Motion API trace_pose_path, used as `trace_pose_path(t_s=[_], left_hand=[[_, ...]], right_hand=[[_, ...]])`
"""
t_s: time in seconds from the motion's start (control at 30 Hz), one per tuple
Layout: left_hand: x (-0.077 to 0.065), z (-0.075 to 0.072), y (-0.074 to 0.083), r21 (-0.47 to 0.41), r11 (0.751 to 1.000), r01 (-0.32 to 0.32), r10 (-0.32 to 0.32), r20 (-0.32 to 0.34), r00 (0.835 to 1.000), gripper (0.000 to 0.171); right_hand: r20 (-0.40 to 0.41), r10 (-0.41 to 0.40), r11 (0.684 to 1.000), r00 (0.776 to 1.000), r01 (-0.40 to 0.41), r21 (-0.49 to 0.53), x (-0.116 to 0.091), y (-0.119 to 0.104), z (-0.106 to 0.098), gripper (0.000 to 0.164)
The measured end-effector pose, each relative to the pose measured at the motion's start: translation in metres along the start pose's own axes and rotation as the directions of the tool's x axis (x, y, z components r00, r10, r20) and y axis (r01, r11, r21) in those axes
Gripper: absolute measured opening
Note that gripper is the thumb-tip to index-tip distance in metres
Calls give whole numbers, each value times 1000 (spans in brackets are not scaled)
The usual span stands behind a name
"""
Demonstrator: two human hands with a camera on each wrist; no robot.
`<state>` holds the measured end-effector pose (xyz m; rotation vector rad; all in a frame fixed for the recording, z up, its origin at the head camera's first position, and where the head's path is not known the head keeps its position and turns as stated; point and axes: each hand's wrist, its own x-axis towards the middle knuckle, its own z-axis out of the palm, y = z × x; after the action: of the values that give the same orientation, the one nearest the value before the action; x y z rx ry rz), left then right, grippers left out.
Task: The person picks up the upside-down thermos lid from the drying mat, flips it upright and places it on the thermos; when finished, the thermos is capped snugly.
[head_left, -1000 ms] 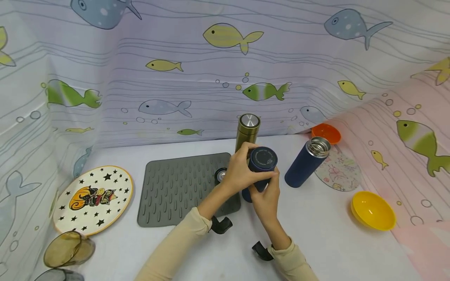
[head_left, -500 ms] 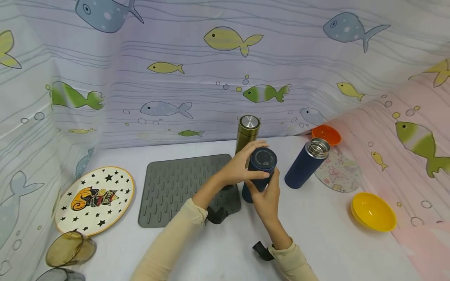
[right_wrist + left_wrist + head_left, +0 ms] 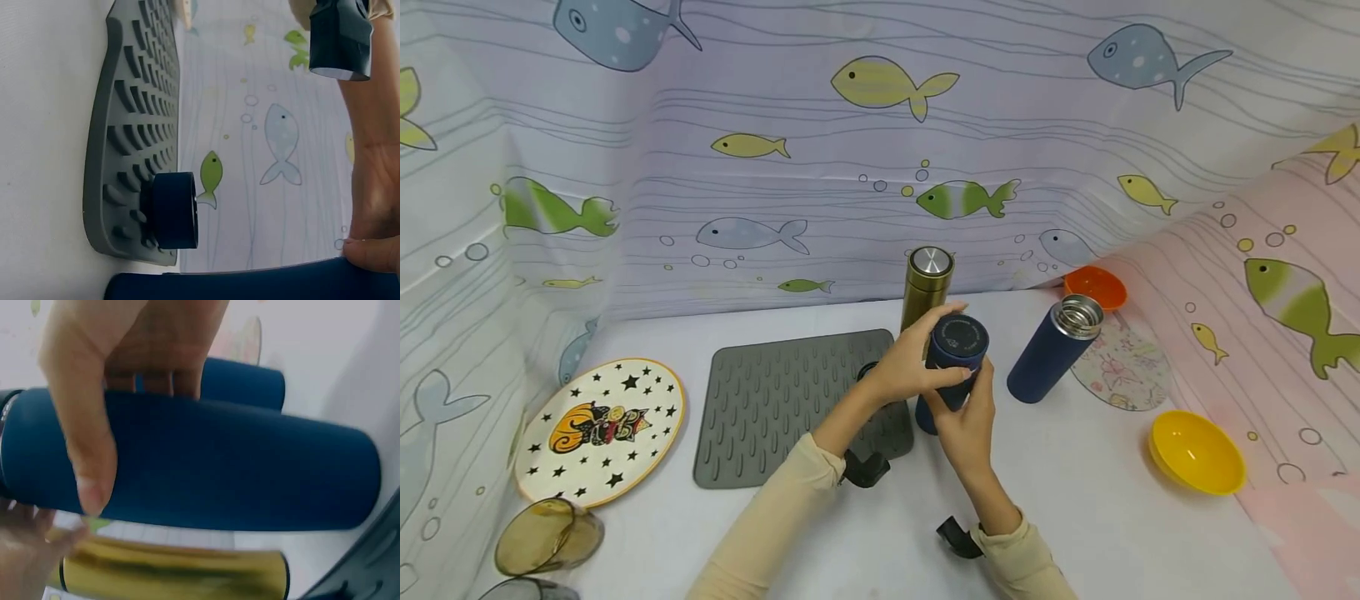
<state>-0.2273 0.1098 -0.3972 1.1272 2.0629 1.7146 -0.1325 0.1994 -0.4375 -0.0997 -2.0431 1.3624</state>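
Observation:
In the head view, a dark blue thermos stands upright between both hands. My left hand grips round its dark lid, thumb in front and fingers behind. Lower down, my right hand holds the thermos body; the thumb lies across it in the left wrist view. Right behind stands a gold thermos with a silver-topped lid. On the right, another blue thermos has no lid, its steel mouth showing. A loose dark blue cap sits on the grey ridged mat, mostly hidden by the left hand in the head view.
A star-patterned plate leans at the left, with an amber glass and a grey glass before it. To the right are an orange bowl, a floral round board and a yellow bowl. A fish-print curtain backs the table.
My left hand's fingers loosened from the lid and then closed round it again. The mark on the lid's top has turned from its right side to its left. My right hand keeps its hold.

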Motion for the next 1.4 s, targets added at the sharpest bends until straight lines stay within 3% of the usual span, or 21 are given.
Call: trace_pose_path(t_s=[0.07,0.17,0.3,0.37,0.47,0.57,0.67,0.83,0.93,1.0,1.13,1.3,1.4], left_hand=[[0,3,1,50,999,1,0,-34,999,88],[-1,4,-2,-7,1000,-20,20,-70,997,85],[-2,-5,-5,-186,982,-27,38,58,998,78],[0,-7,-3,-154,988,-18,32,88,996,85],[0,-1,0,-55,998,-6,8,36,999,87],[0,2,-1,-120,992,-32,34,15,999,78],[-1,0,-3,-216,976,-32,45,54,998,78],[-2,-1,-6,-129,991,-35,36,10,999,86],[-2,-2,-8,-188,979,-74,78,14,997,76],[-3,-3,-8,-222,973,-65,75,35,997,80],[-3,0,-6,-132,991,-5,8,22,1000,86],[-3,1,-6,-249,969,-11,23,46,999,74],[-4,3,-6,-200,980,-4,9,24,1000,79]], right_hand=[[10,8,1000,1000,-8,9,1,-9,-2,71],[17,24,999,1000,-25,28,1,-14,-3,69],[23,35,999,999,-35,34,1,-14,-4,73],[28,32,999,999,-32,27,1,-13,-4,74],[22,16,1000,1000,-17,17,1,-12,-4,72],[27,20,999,999,-21,25,0,-12,-4,73],[32,24,999,999,-25,31,0,-13,-3,73],[36,32,998,999,-34,48,1,-13,-4,72],[40,52,997,998,-54,51,1,-13,-4,73],[38,56,997,998,-57,47,1,-13,-4,74],[38,52,997,998,-53,47,1,-14,-4,71],[39,47,998,998,-49,47,0,-14,-4,73],[39,43,998,998,-44,34,0,-15,-4,72]])
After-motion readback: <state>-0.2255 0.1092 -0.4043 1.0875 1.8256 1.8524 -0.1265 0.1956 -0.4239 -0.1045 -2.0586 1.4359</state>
